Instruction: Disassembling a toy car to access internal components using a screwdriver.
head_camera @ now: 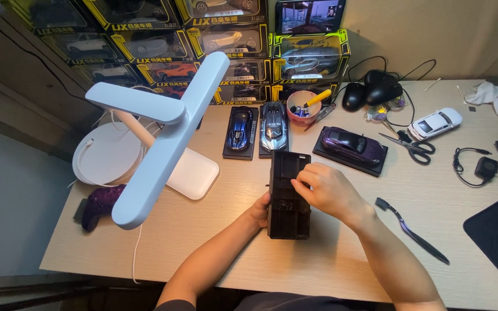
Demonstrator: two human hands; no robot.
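Observation:
A black rectangular plastic base (288, 173) lies on the wooden desk (214, 230), seen from its underside. My left hand (259, 210) grips its left edge. My right hand (327, 190) rests on top of it, fingertips pressing at a spot near its middle. Just beyond stand a blue model car (239, 128) and a silver-blue model car (274, 125) on black bases, and a purple model car (353, 144) on its base to the right.
A white desk lamp (162, 132) reaches over the left side. Boxed model cars (226, 40) are stacked at the back. Also here: a pink cup with tools (302, 103), scissors (413, 147), a white toy car (435, 122), a black tool (413, 233), computer mice (376, 89), a purple controller (100, 204).

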